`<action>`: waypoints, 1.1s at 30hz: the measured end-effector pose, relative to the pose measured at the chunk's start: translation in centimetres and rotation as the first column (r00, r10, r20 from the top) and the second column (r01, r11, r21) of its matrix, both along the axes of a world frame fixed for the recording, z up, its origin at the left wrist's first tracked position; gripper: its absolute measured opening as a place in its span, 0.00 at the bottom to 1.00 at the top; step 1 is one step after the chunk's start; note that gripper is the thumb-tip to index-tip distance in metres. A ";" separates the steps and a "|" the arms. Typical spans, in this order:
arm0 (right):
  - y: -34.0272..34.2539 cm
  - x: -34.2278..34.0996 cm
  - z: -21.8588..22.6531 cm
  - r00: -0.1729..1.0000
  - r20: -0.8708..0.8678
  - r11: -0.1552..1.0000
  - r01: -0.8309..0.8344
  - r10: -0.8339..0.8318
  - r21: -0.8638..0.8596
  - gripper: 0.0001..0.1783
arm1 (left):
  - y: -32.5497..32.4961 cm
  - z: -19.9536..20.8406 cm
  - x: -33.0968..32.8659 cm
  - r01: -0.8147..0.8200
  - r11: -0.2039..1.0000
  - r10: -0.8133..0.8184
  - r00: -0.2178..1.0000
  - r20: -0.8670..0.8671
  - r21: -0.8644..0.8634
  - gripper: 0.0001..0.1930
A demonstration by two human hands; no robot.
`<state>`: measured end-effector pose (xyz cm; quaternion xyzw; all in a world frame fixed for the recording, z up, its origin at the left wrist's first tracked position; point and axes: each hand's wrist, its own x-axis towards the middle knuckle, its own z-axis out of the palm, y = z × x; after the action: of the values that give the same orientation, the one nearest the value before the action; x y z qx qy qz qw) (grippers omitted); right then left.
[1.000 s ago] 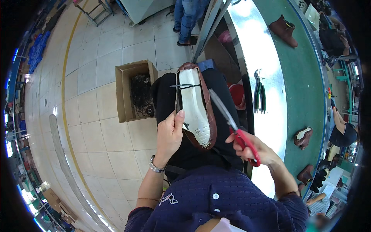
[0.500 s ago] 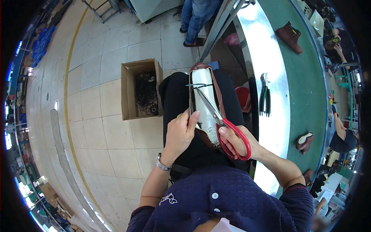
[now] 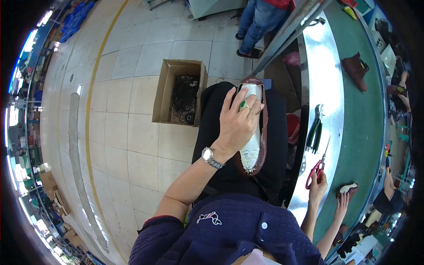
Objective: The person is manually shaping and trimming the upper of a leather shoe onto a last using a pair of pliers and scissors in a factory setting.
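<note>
Across my thighs lies a brown shoe [image 3: 251, 154], its white underside up and small spiky points at the heel end. My left hand [image 3: 240, 119], with a green-stoned ring, grips the shoe over its middle and toe half; the hand hides part of the underside. To the right, my right hand [image 3: 318, 187] is closed on the red handles of a pair of scissors [image 3: 314, 170]. The blades point away from me over the shiny metal ledge [image 3: 326, 79].
Green-and-black-handled pliers [image 3: 315, 132] lie on the ledge. Another person's hand [image 3: 342, 204] touches a brown shoe [image 3: 349, 190] on the green belt [image 3: 366, 119], near a brown boot [image 3: 355, 70]. A cardboard box [image 3: 161, 95] with dark scraps stands left; a person in jeans [image 3: 256, 26] is beyond.
My right hand has carried the scissors from the shoe to the ledge. My left hand has moved up over the shoe's underside. Another person's hand has come in at right, and the view has shifted.
</note>
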<state>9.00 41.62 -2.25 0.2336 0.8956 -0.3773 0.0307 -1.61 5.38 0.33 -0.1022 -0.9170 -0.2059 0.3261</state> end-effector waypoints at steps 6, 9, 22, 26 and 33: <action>5.7 0.6 -2.8 0.986 0.042 0.916 0.136 -0.164 0.378 0.26 | -1.8 4.0 2.9 -0.023 0.956 0.103 0.961 -0.258 0.294 0.05; 7.0 0.9 -3.2 0.994 -0.030 0.853 0.108 -0.108 0.510 0.25 | -6.0 6.6 2.0 -0.305 0.881 0.411 0.871 -0.268 0.362 0.08; -3.2 -13.2 -3.5 0.936 -0.296 0.897 -0.045 0.192 0.440 0.31 | -4.9 0.7 1.5 0.236 0.972 -0.227 0.938 0.260 -0.003 0.29; -4.8 -15.9 -5.2 0.963 -0.160 0.830 -0.097 0.219 0.549 0.33 | 1.4 2.2 -2.0 0.481 0.866 -0.432 0.856 0.284 -0.134 0.23; -1.8 -16.8 -6.7 0.921 -0.252 0.866 -0.149 0.297 0.477 0.21 | 3.0 2.7 -13.1 0.473 0.818 -0.570 0.586 0.576 0.327 0.28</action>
<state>-7.84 39.84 -8.90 0.0642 0.9724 -0.1867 -0.1245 -14.72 8.42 3.07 -0.2659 -0.8831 -0.3777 -0.0826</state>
